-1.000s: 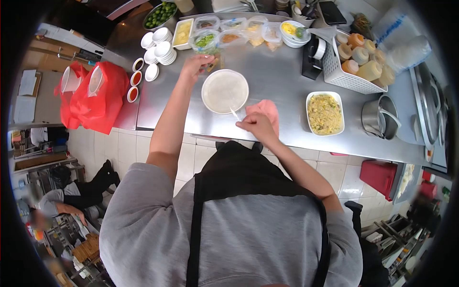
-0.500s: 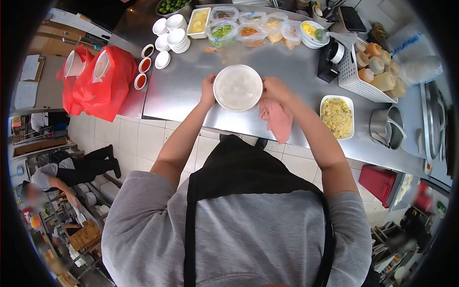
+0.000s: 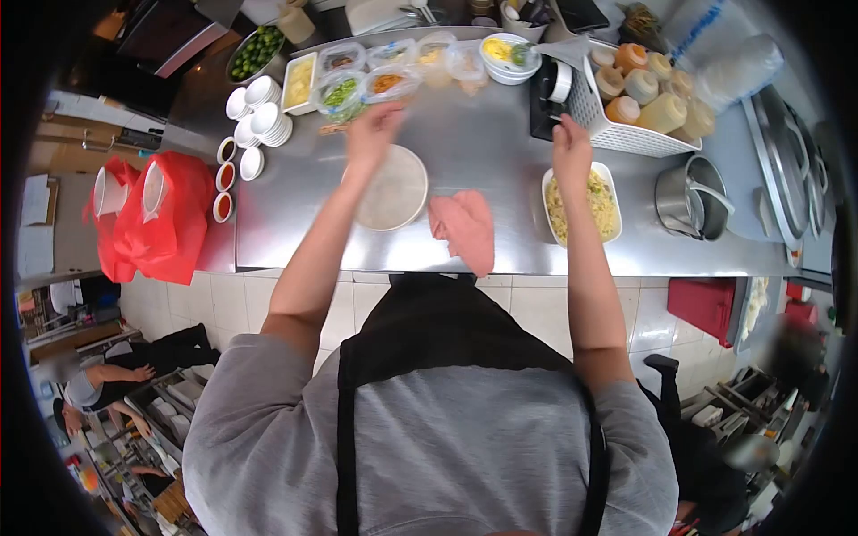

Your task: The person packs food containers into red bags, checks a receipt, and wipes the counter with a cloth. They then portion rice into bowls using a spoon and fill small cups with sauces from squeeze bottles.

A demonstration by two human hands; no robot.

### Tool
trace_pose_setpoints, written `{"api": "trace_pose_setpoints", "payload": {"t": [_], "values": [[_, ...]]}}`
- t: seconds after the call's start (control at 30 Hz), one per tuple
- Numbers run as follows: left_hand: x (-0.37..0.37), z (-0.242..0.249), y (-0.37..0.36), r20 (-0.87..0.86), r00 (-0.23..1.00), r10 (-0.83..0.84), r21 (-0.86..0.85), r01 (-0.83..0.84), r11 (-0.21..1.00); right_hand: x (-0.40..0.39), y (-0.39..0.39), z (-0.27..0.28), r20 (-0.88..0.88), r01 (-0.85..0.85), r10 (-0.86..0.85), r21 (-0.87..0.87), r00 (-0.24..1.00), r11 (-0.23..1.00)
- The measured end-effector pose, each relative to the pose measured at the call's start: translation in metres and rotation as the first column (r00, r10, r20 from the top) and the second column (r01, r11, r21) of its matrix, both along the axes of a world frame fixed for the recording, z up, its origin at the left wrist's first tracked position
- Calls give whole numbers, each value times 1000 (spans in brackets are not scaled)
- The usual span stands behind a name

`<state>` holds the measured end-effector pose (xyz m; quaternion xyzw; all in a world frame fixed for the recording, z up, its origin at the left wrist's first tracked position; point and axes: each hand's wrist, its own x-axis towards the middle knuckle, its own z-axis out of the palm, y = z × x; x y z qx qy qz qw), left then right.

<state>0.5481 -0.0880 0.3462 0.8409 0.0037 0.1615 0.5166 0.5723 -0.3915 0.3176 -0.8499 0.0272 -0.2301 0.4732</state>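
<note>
A round lidded bowl (image 3: 394, 189) sits on the steel counter, partly behind my left forearm. My left hand (image 3: 375, 129) is above its far edge, near the bags of chopped food (image 3: 386, 85); motion smears its fingers. Over the far side of the white tray of yellow food (image 3: 606, 210), my right hand (image 3: 570, 134) has its fingers pinched at the black tape dispenser (image 3: 547, 112). Whatever is between those fingers is too small to name. A pink cloth (image 3: 465, 230) lies crumpled between bowl and tray.
Red bags (image 3: 161, 223), sauce cups (image 3: 225, 177) and stacked white cups (image 3: 266, 121) stand at the left. A basket of sauce bottles (image 3: 639, 134) and a metal pot (image 3: 693, 196) are at the right. Other people are at both lower sides.
Both hands have let go of the bowl. My left hand moved forward to the food bags, my right hand to the dispenser. The view has shifted to the right.
</note>
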Motion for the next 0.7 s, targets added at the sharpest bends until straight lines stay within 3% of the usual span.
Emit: {"api": "trace_pose_setpoints", "payload": {"t": [0.03,0.07,0.1,0.13,0.17,0.23,0.27,0.3,0.4,0.47,0.5,0.6,0.67,0.7], "values": [[15,-12,-41,-136,985,-107,63,117,991,18,-12,-11,-35,67,-70,-61,997,996],[7,17,-93,-333,901,-279,-254,199,946,35,-20,-23,-67,132,-141,-124,988,983],[12,13,-129,-374,789,-487,-518,258,816,55,-23,-34,-67,143,-152,-126,986,982],[26,-6,-158,-412,663,-625,-655,262,709,73,-26,-44,-195,125,-135,-59,972,990],[32,-15,-185,-436,642,-631,-715,179,676,80,-30,-50,-320,115,-105,11,942,993],[51,-38,-214,-462,612,-641,-763,93,639,76,-30,-32,-351,36,38,200,936,979],[66,-57,-222,-434,650,-624,-811,20,584,68,-28,-25,-330,31,34,190,943,981],[72,-68,-227,-408,686,-602,-853,-50,520,52,-28,-12,-307,13,85,304,948,953],[70,-50,-220,-459,628,-629,-856,-125,501,-44,-25,61,-307,-83,277,520,911,850],[73,-47,-216,-459,600,-655,-871,-158,465,-105,-28,48,-366,14,267,611,892,792],[71,-43,-218,-459,594,-660,-871,-157,465,-135,-34,44,-376,-47,310,568,873,822],[67,-42,-221,-464,651,-600,-862,-177,475,-201,-27,39,-451,33,317,615,834,788],[70,-52,-223,-458,780,-427,-515,159,843,-214,-22,40,-430,88,360,734,828,674],[74,-55,-222,-459,781,-424,-514,156,843,-214,-20,38,-430,87,362,734,827,674]]}}
